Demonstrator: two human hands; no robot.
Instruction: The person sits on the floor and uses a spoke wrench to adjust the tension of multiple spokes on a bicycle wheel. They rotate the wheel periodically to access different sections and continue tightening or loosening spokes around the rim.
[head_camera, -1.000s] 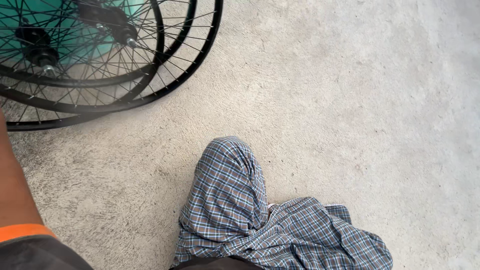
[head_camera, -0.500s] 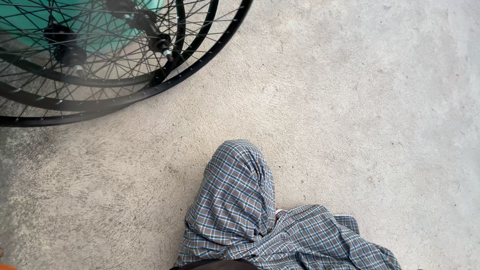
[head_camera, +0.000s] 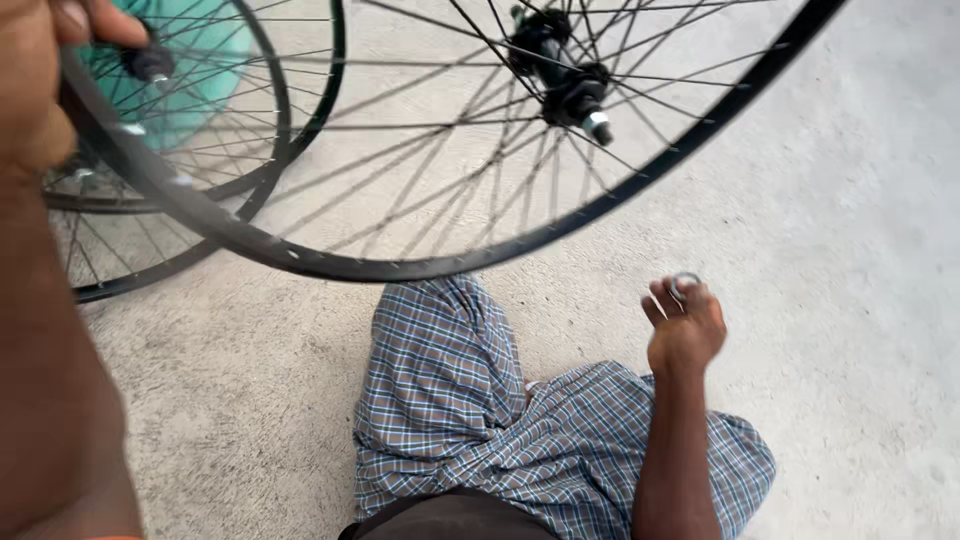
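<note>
My left hand (head_camera: 40, 70) at the top left grips the black rim of a spoked bicycle wheel (head_camera: 400, 262) and holds it lifted over the concrete floor. The wheel's black hub (head_camera: 565, 75) with its silver axle end sits near the top centre. My right hand (head_camera: 685, 325) is raised at centre right, its fingertips pinching a small round metal part (head_camera: 686, 284). My checked-cloth lap (head_camera: 480, 420) lies below the wheel.
Two more black spoked wheels (head_camera: 250, 170) lie flat on the floor at the upper left, over a teal object (head_camera: 195, 75). Grey concrete floor (head_camera: 850, 250) stretches to the right and front.
One wheel has been lifted from the pile and swung right, toward me. Both my hands have come into view, the left on the rim, the right holding a small metal part.
</note>
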